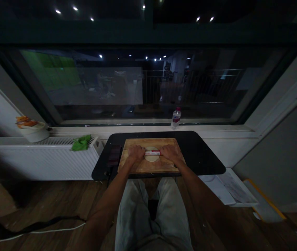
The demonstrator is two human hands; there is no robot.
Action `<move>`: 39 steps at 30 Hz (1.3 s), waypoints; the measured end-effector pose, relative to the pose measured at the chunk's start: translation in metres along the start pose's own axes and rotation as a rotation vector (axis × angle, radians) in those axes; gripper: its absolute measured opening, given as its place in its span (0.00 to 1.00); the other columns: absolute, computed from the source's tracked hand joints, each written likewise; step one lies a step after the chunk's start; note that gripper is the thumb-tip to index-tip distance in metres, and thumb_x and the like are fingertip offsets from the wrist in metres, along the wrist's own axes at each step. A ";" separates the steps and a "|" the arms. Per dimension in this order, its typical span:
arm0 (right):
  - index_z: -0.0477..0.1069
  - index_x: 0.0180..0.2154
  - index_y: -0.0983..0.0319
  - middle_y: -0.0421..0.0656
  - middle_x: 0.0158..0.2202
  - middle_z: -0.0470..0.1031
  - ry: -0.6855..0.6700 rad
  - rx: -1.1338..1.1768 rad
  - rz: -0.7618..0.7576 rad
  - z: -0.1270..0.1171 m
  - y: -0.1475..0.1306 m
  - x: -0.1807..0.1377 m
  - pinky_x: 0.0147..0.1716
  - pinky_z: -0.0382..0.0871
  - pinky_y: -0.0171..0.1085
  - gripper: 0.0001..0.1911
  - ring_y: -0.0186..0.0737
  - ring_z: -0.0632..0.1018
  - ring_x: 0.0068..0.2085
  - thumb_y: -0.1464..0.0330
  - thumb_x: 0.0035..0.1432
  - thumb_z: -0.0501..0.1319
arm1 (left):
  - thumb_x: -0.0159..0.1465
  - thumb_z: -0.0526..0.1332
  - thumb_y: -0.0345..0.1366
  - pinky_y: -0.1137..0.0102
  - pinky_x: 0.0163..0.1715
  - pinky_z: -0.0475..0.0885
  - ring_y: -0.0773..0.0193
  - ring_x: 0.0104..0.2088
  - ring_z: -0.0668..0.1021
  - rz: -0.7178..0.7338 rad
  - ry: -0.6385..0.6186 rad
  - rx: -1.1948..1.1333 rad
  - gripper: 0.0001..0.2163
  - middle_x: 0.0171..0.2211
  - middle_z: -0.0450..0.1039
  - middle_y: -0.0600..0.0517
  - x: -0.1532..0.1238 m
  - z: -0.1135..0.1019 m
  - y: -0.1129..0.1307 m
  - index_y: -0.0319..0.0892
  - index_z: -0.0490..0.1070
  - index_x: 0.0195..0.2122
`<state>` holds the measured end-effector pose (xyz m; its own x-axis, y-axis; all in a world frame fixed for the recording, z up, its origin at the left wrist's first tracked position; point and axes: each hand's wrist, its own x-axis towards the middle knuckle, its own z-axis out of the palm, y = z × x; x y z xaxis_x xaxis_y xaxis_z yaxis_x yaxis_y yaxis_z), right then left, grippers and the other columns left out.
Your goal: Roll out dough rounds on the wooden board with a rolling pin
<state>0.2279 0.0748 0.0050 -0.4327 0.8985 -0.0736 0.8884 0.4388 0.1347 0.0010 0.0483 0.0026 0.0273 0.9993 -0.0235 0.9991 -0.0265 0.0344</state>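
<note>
A red and white rolling pin (152,152) lies across a pale round of dough (151,159) on a wooden board (148,167). My left hand (136,152) presses down on the pin's left end, fingers curled over it. My right hand (169,152) does the same on the right end. The board rests on a small black table (203,153) in front of my knees.
A water bottle (176,118) stands on the window sill behind the table. A green cloth (81,143) and a white bowl (35,130) sit on the radiator at the left. A dark flat object (114,156) lies left of the board. Papers (229,188) lie on the floor at the right.
</note>
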 end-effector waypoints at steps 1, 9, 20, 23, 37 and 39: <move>0.84 0.59 0.63 0.59 0.57 0.87 0.004 -0.004 -0.006 0.002 -0.001 -0.003 0.59 0.78 0.46 0.19 0.55 0.86 0.58 0.72 0.76 0.58 | 0.80 0.54 0.39 0.46 0.59 0.79 0.33 0.60 0.85 -0.006 -0.001 0.006 0.21 0.57 0.84 0.26 -0.005 0.000 0.001 0.36 0.86 0.59; 0.79 0.65 0.65 0.62 0.55 0.85 0.046 0.013 0.049 0.003 -0.012 -0.028 0.57 0.78 0.52 0.23 0.60 0.85 0.57 0.71 0.80 0.51 | 0.81 0.49 0.35 0.45 0.57 0.76 0.37 0.57 0.83 0.030 0.040 0.025 0.22 0.56 0.83 0.29 -0.040 0.001 0.005 0.38 0.80 0.63; 0.83 0.61 0.64 0.57 0.61 0.85 0.155 0.128 0.181 -0.004 -0.027 -0.052 0.59 0.74 0.43 0.27 0.52 0.85 0.60 0.66 0.83 0.45 | 0.83 0.47 0.41 0.57 0.55 0.76 0.45 0.56 0.84 -0.090 0.140 -0.077 0.25 0.56 0.85 0.34 -0.052 0.015 0.007 0.39 0.85 0.53; 0.83 0.60 0.63 0.55 0.62 0.85 0.205 0.133 0.194 -0.003 -0.031 -0.059 0.65 0.70 0.44 0.27 0.52 0.82 0.64 0.66 0.83 0.46 | 0.83 0.46 0.40 0.56 0.56 0.74 0.44 0.58 0.81 -0.049 0.166 -0.074 0.24 0.56 0.84 0.35 -0.059 0.019 0.006 0.39 0.83 0.56; 0.86 0.56 0.64 0.58 0.56 0.88 0.132 0.115 0.240 -0.011 -0.034 -0.055 0.59 0.77 0.45 0.27 0.55 0.87 0.59 0.64 0.84 0.48 | 0.83 0.49 0.41 0.56 0.56 0.76 0.44 0.56 0.84 -0.068 0.132 -0.071 0.24 0.56 0.85 0.34 -0.049 0.013 0.006 0.38 0.86 0.54; 0.86 0.56 0.65 0.60 0.54 0.88 0.109 0.115 0.242 -0.010 -0.032 -0.050 0.58 0.78 0.46 0.28 0.56 0.88 0.57 0.63 0.84 0.47 | 0.83 0.48 0.42 0.57 0.54 0.77 0.44 0.55 0.85 -0.092 0.095 -0.068 0.26 0.55 0.86 0.34 -0.045 0.011 0.007 0.39 0.87 0.54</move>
<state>0.2193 0.0153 0.0146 -0.2140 0.9753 0.0545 0.9768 0.2131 0.0223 0.0069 0.0031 -0.0066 -0.0710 0.9954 0.0647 0.9925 0.0640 0.1043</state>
